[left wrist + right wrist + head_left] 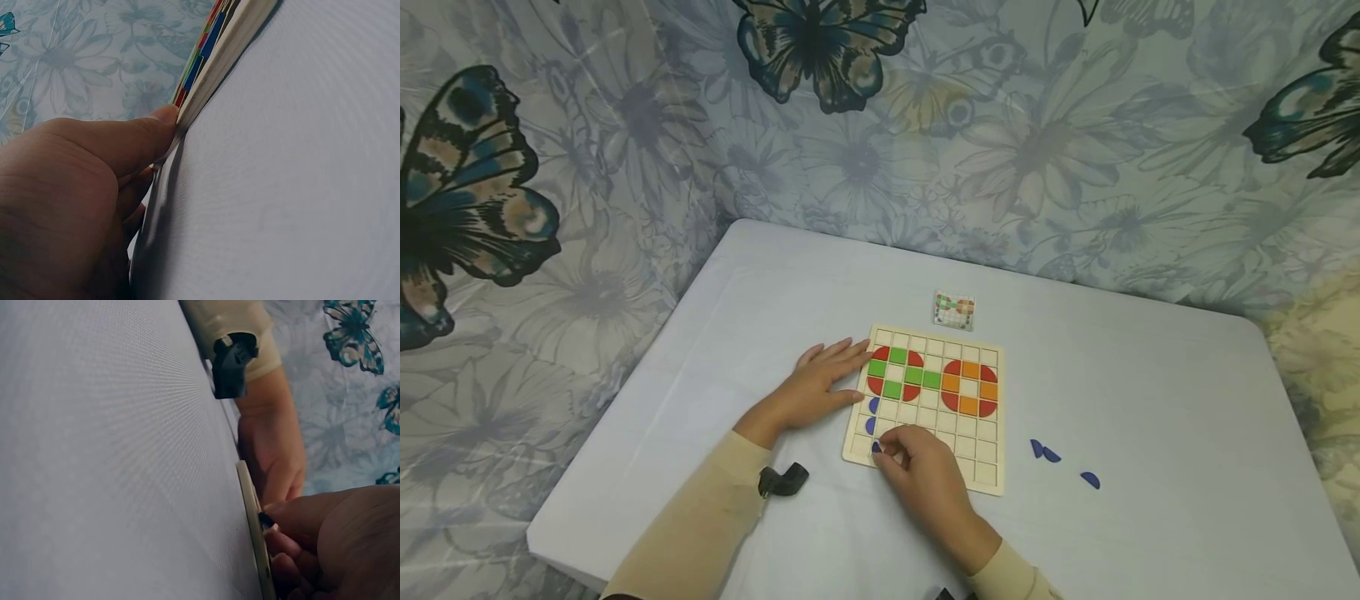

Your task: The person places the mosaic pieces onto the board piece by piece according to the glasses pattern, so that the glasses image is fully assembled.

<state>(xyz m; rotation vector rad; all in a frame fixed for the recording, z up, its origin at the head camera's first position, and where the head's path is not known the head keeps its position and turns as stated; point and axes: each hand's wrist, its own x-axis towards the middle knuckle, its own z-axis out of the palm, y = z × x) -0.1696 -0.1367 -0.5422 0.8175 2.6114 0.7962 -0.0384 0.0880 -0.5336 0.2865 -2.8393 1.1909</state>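
Note:
A square wooden grid board (947, 450) lies on the table, with red, green and orange pieces forming two rounded shapes joined by green squares. Two blue half-round pieces (871, 426) sit in its left column. Below them, my right hand (925, 475) pinches another blue half-round piece (267, 520) between thumb and fingertips, low at the board's bottom left. My left hand (816, 387) has its fingers extended, thumb and fingertips resting at the board's left edge. In the left wrist view the thumb (147, 134) touches the board's rim.
Three blue half-round pieces (1051, 455) lie on the white-covered table (1165, 400) right of the board. A small pattern card (954, 310) is behind the board. A cloth (865, 167) printed with flowers and butterflies hangs behind the table. A black wrist camera (784, 480) is on the left sleeve.

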